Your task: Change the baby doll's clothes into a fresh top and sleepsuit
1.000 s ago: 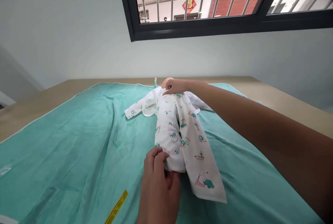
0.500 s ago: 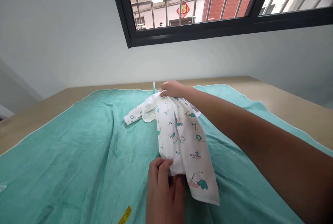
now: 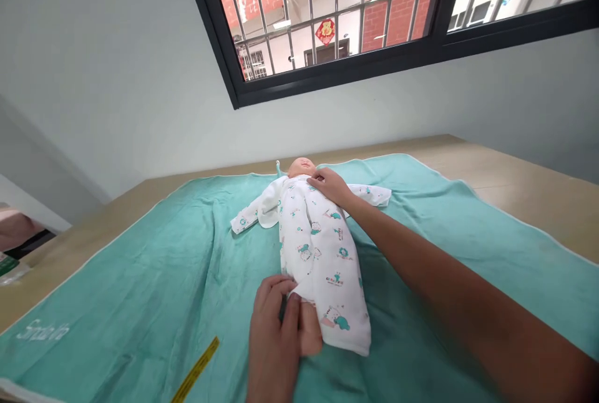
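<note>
A baby doll (image 3: 302, 167) lies on its back with its head toward the wall, wearing a white baby gown (image 3: 322, 244) printed with green and pink figures. Its sleeves spread out to both sides. My left hand (image 3: 275, 328) pinches the gown's lower left hem between thumb and fingers, beside the doll's bare leg (image 3: 309, 331). Up at the neckline, my right hand (image 3: 332, 186) has its fingers closed on the gown's collar, just below the doll's chin. The gown's right flap hangs lower than the left side.
Beneath the doll spreads a green towel (image 3: 154, 278) over a wooden tabletop (image 3: 510, 181). A yellow measuring strip (image 3: 195, 370) lies on the towel at the front. A plastic packet (image 3: 12, 269) sits at the left edge. Behind rises a wall with a barred window (image 3: 327, 66).
My right hand has drawn back from over the doll's head, so the head and far sleeve now show. My left hand has shifted slightly left, exposing the leg. The view has tilted.
</note>
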### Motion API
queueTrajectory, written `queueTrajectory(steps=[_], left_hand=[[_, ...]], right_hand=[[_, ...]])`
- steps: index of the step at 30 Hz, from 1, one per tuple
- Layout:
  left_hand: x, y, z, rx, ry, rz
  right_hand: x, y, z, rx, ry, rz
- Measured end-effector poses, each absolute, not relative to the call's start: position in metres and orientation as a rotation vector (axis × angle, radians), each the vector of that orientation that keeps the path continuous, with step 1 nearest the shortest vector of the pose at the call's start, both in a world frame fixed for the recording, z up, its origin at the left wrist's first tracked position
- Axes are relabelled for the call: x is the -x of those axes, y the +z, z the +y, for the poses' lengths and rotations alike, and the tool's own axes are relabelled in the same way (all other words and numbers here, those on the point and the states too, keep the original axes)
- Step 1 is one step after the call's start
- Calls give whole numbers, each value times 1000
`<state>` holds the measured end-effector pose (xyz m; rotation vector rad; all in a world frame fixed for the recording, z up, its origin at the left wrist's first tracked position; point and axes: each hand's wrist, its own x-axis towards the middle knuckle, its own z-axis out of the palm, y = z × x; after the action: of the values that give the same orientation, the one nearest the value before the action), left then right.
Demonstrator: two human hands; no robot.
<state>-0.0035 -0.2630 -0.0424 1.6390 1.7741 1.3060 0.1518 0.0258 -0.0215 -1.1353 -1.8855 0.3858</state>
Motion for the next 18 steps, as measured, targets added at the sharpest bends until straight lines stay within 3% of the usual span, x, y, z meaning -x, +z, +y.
queueTrajectory(steps=[8,18], left_hand=[[8,-26,-259,-1251,1249,1584],[-15,-22,-272,-1554,998,1834]], right_hand=[[-188,-33,33,1149,546,-1932],[-186,-43,34,1185,337,-1961]])
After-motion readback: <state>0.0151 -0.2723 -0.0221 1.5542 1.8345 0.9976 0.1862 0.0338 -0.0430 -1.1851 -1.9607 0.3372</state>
